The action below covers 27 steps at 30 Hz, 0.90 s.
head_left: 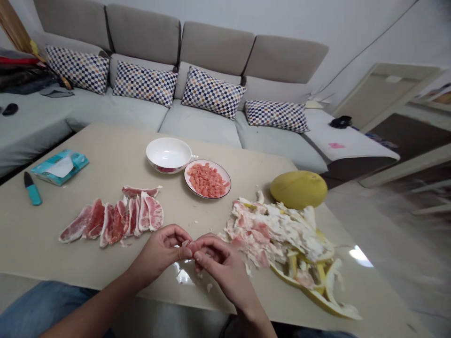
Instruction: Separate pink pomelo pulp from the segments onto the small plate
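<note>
Over the table's near side, my left hand [172, 246] and my right hand [216, 258] meet, fingertips pinched on a small piece of pink pomelo flesh [192, 245], mostly covered by the fingers. To the left lies a row of peeled pomelo segments [120, 219], red with whitish membrane. Beyond my hands, an oval plate [187, 182] with a dark rim holds small bits of pink pulp [207, 180]. Right of my right hand is a heap of torn membrane and white pith [271, 230], with yellow rind strips [317, 293] at its near edge.
A white bowl [169, 152] stands behind the plate. At the far left of the table [105, 145] are a teal-handled knife [33, 190] and a tissue pack [59, 166]. A whole yellow pomelo [299, 189] sits behind the peel heap. A sofa [200, 126] with checked cushions lines the far side.
</note>
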Each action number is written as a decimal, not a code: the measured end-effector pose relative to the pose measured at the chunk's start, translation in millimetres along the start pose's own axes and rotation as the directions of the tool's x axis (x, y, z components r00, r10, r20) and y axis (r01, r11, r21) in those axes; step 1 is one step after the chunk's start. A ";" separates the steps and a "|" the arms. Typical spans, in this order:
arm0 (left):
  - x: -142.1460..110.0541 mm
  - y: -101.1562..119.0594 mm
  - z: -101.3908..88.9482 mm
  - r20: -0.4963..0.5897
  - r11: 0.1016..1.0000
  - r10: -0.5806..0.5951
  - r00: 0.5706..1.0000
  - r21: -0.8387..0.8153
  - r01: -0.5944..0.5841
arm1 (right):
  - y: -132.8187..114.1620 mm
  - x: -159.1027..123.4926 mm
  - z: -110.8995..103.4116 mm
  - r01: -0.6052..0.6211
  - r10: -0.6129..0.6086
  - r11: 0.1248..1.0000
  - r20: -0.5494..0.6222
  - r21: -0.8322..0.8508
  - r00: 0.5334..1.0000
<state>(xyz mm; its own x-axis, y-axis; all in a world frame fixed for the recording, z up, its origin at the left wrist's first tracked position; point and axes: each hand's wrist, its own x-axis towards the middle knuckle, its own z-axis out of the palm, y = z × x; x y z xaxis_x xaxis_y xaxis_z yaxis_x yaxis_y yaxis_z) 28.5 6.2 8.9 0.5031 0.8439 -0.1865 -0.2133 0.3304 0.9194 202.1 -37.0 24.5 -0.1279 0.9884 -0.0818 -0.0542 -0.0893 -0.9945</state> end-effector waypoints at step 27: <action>2.3 3.5 0.5 -0.100 0.989 -0.027 0.995 -0.148 0.012 | 4.3 77.3 -52.0 0.104 -0.216 0.917 -0.261 -0.386 0.941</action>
<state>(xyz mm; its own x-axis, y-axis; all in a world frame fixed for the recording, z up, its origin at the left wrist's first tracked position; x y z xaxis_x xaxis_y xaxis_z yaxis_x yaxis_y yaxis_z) 29.3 9.1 11.9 0.4219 0.8730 -0.2448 -0.3289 0.3990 0.8560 243.4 45.4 10.6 0.1494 0.9814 0.1209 0.3191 0.0679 -0.9453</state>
